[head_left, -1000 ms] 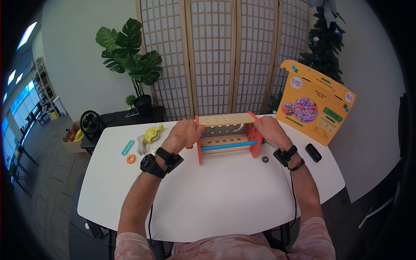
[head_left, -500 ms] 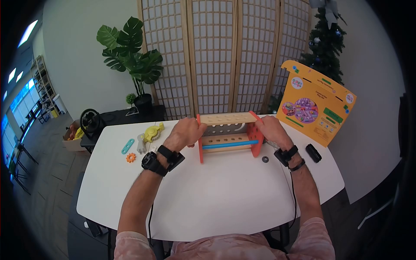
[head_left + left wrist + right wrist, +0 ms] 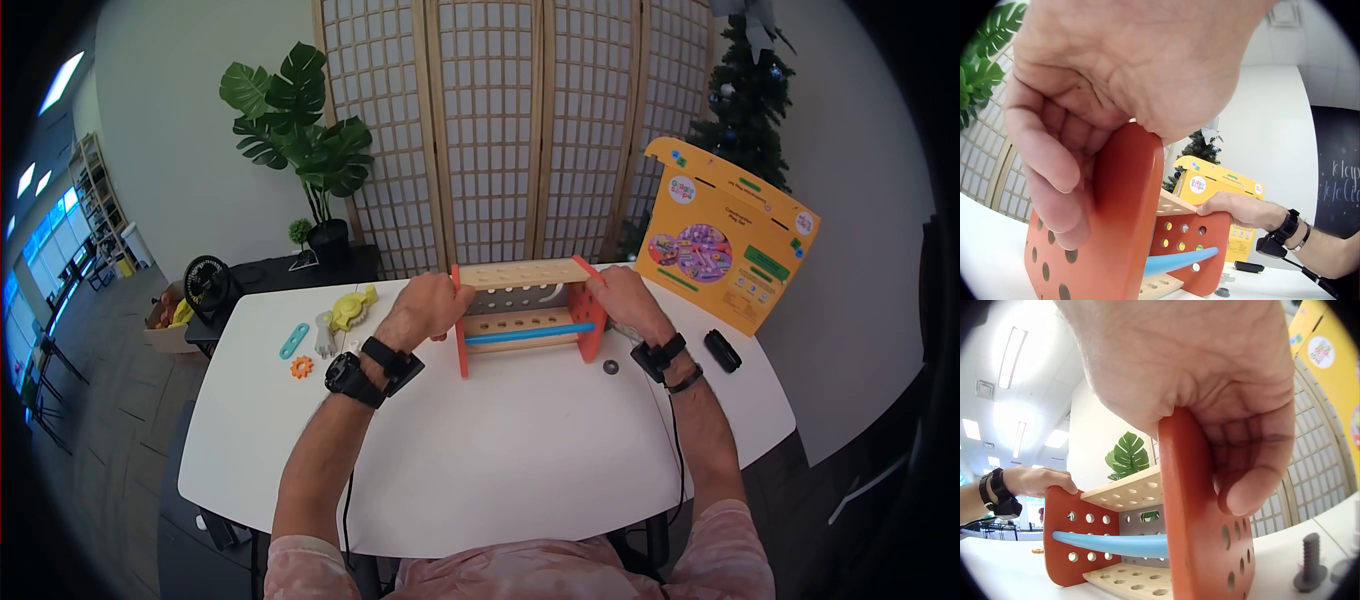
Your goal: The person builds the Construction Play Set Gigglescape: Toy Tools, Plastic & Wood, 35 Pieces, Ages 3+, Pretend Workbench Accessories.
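Observation:
A toy toolbox with wooden slats full of holes point(image 3: 525, 322), red end panels and a grey back panel stands in the middle of the table. A blue rod point(image 3: 530, 335) runs between its ends. My left hand point(image 3: 428, 305) grips the top of the left red panel point(image 3: 1129, 206), thumb on the inner side hidden in the left wrist view, fingers curled down the outer face. At the other end my right hand point(image 3: 625, 302) holds the upper edge of the right red panel point(image 3: 1188, 506), its fingers bent over the outside. A grey bolt point(image 3: 1310, 562) stands upright beside that panel.
Left on the white table point(image 3: 480, 460) lie a teal strip point(image 3: 294, 341), an orange gear point(image 3: 301, 367), a grey piece point(image 3: 325, 335) and a yellow toy piece point(image 3: 352, 308). On the right are a black case point(image 3: 723, 351) and a tall yellow box point(image 3: 735, 235).

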### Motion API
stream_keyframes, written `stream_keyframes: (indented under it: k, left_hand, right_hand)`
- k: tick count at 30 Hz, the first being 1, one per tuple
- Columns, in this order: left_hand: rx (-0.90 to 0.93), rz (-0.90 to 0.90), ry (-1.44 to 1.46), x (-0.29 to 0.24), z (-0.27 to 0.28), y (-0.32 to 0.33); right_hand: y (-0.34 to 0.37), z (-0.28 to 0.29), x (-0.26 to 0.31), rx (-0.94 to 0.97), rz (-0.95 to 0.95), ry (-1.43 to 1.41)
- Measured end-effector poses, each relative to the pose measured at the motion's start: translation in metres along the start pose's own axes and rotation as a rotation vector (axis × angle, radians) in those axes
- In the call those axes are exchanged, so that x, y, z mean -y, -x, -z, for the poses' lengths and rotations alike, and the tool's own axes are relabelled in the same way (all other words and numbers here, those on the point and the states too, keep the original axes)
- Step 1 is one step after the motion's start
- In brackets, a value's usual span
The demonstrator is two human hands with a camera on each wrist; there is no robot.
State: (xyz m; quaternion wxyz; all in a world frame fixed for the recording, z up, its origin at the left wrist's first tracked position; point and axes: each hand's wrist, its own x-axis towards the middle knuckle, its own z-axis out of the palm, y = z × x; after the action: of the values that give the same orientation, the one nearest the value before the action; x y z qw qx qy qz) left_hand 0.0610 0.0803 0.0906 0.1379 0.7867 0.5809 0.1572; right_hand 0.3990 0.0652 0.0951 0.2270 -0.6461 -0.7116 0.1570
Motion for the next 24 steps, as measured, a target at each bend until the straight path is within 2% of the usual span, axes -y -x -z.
stream_keyframes:
  k: [24]
  left_hand:
    - [-0.015,-0.016,0.028,0.001,-0.001,0.003]
  right_hand:
    - [-0.008,-0.008,-0.014,-0.042,0.08,0.03]
